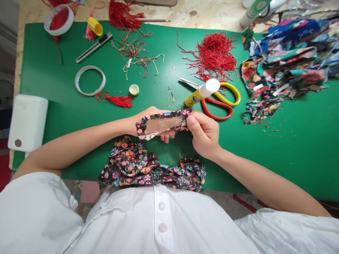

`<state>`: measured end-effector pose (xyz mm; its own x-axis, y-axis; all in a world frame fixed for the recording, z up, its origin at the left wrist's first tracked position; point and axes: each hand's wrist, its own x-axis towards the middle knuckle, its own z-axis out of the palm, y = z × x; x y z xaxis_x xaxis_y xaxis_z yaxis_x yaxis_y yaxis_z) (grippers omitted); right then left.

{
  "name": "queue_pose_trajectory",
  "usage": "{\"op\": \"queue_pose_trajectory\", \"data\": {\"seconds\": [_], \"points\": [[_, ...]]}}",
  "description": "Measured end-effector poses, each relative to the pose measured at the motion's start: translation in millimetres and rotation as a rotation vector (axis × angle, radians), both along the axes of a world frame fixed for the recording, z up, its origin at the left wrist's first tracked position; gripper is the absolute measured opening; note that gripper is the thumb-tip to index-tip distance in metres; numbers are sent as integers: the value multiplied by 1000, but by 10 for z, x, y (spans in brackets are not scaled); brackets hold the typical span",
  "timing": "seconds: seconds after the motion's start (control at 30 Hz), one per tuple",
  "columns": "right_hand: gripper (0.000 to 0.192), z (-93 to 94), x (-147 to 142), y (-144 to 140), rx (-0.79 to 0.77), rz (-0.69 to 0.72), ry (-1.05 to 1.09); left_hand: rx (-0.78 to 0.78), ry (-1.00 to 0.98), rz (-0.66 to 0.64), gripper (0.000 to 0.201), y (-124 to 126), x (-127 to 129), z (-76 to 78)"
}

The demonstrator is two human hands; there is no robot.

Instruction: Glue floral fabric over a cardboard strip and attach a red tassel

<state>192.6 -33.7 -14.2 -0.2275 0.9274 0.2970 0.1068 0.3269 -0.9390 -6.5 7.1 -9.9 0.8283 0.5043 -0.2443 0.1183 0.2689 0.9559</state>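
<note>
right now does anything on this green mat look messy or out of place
Some things do. The white-capped yellow glue stick lies tipped across the yellow and red scissors. Loose red thread bits and floral fabric scraps are scattered over the green mat. Both hands hold a floral fabric-wrapped strip.

A green surface [53,77] carries red threads [215,54], yellow-and-red scissors [225,100], a yellow glue stick [201,92] and black floral cloth [148,169].

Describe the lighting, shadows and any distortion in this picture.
Head view: even, soft light; only faint shadows under the scissors and glue stick; the green mat bows at its edges from the wide lens; hands and floral strip look sharp.
</note>
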Motion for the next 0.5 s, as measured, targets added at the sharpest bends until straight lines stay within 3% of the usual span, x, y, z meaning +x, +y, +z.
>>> {"op": "queue_pose_trajectory", "data": {"seconds": [0.07,0.13,0.33,0.5], "points": [[39,29,-16,-5,23,6,-48,244,78,-39,28,-39,6,-18],[39,47,-25,-6,50,15,-79,392,133,-49,31,-67,9,-14],[40,39,-11,11,52,84,-133,429,120,-95,49,-72,20,82],[38,25,-15,40,134,217,-68,583,82,-111,46,-38,-10,125]]}}
